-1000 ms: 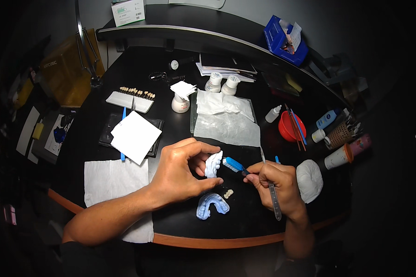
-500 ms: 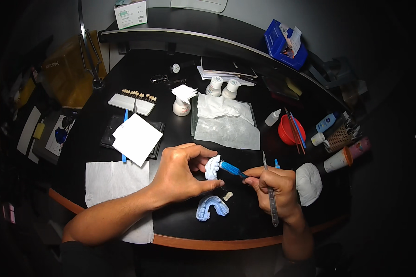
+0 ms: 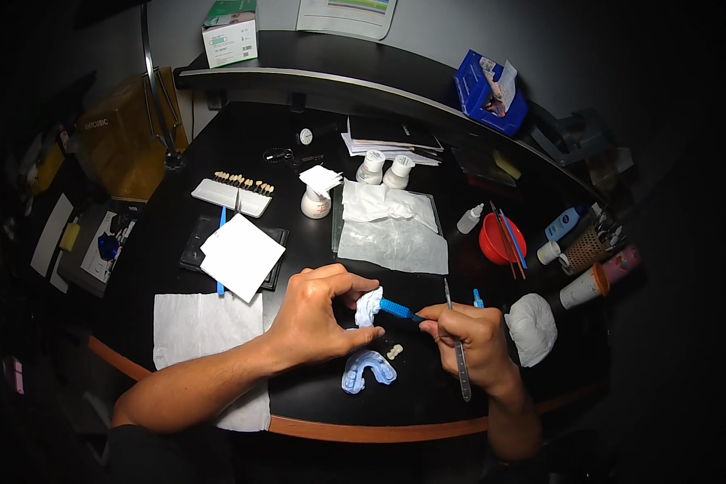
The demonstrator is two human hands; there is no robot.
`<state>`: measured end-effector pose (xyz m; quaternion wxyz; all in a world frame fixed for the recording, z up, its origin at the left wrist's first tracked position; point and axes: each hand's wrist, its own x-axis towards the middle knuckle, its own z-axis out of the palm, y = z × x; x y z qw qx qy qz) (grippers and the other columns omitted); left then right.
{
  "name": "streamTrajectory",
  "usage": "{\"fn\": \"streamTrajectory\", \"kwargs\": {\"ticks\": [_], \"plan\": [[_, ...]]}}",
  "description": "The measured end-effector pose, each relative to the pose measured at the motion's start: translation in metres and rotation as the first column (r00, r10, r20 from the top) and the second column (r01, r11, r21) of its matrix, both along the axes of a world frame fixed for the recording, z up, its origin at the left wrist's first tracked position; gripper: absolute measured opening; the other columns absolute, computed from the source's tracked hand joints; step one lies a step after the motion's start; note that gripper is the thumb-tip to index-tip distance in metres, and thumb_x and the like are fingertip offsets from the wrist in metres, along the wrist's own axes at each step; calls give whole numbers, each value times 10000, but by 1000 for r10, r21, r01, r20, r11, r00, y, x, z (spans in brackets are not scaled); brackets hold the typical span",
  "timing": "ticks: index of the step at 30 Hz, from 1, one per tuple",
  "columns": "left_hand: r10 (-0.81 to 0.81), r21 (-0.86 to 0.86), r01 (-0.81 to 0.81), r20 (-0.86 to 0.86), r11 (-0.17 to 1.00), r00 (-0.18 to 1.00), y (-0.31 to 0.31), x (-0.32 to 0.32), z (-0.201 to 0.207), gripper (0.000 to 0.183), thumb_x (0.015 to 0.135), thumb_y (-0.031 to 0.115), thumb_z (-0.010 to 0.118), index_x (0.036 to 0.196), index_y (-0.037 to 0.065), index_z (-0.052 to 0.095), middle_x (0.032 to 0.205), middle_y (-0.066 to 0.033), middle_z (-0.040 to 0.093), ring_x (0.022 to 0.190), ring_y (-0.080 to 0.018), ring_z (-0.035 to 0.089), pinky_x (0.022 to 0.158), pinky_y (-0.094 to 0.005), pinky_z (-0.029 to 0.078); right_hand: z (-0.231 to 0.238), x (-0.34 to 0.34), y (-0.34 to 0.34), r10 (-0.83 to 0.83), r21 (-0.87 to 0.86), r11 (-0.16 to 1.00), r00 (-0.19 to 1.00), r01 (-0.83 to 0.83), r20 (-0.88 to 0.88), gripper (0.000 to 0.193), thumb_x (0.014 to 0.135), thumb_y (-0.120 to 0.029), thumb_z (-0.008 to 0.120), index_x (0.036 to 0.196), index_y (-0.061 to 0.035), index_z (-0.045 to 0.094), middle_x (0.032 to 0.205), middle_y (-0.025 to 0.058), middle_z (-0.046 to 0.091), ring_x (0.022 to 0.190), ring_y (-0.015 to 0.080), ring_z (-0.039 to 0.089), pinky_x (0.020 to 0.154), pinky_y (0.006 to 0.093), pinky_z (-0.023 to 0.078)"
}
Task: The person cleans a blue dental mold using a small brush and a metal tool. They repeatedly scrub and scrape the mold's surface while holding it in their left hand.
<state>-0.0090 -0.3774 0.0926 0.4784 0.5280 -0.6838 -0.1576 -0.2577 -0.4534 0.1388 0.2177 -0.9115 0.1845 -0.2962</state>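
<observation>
My left hand (image 3: 315,310) pinches a white dental cast (image 3: 368,306) between thumb and fingers, holding it above the black table. At its right side, the textured head of a blue brush (image 3: 396,310) meets the cast. My right hand (image 3: 472,335) is closed around the brush handle; a slim metal scalpel (image 3: 461,367) is also held in it, pointed end upward. Below the cast lies a pale blue horseshoe-shaped dental model (image 3: 369,372). A small tooth-coloured dental piece (image 3: 394,352) rests next to that model. Whether the bristles press on the cast is too small to tell.
White tissue (image 3: 206,323) lies under my left forearm, near white paper squares (image 3: 242,256). A tooth shade guide (image 3: 232,194), paper-topped jar (image 3: 315,203) and tissue-covered glass slab (image 3: 395,242) stand beyond. Rightward are a red bowl (image 3: 496,246), white wad (image 3: 532,329) and paper cup (image 3: 582,289).
The cast and brush sit slightly lower in the picture, and my right hand has shifted a little left. The whole view has tilted up slightly. Both hands keep their holds.
</observation>
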Motion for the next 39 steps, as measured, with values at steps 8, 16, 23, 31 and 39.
{"fn": "streamTrajectory", "kwargs": {"ticks": [8, 16, 23, 31, 39], "plan": [[-73, 59, 83, -161, 995, 984, 0, -4, 11, 586, 718, 220, 997, 1195, -32, 770, 935, -109, 752, 864, -164, 718, 816, -302, 580, -5, -1, -2, 44, 12, 999, 994, -46, 104, 104, 861, 60, 815, 935, 28, 749, 612, 22, 534, 507, 96, 474, 478, 301, 353], [-128, 126, 181, -345, 975, 930, 0, 1, 8, 606, 788, 206, 963, 1289, -38, 724, 1075, -127, 747, 1008, -174, 697, 943, -330, 548, -2, -14, -14, -49, 106, 993, 997, 43, 59, 119, 874, 64, 797, 861, -3, 700, 688, 52, 647, 536, 67, 513, 476, 270, 373], [-190, 94, 237, -354, 967, 916, 0, 0, 4, 623, 799, 207, 955, 1320, -28, 708, 1103, -116, 733, 1017, -186, 697, 962, -344, 546, -5, -1, -5, 43, 144, 988, 994, -57, 98, 115, 847, 79, 810, 824, 9, 721, 644, 18, 618, 509, 76, 483, 473, 281, 363], [-200, 100, 252, -366, 962, 909, 0, -2, 5, 636, 785, 183, 965, 1328, -19, 705, 1124, -113, 726, 1027, -179, 694, 960, -339, 550, -5, -1, -6, 82, 89, 992, 991, -92, 105, 297, 847, 82, 811, 692, 0, 572, 830, 93, 776, 521, 119, 550, 471, 288, 405], [-204, 162, 298, -430, 941, 879, 1, -1, 3, 639, 793, 146, 958, 1349, -21, 691, 1141, -95, 708, 1018, -146, 670, 956, -319, 548, -5, -5, -5, 62, 141, 987, 992, -78, 114, 109, 867, 62, 804, 825, 25, 711, 688, 51, 661, 518, 111, 512, 472, 301, 388]]}}
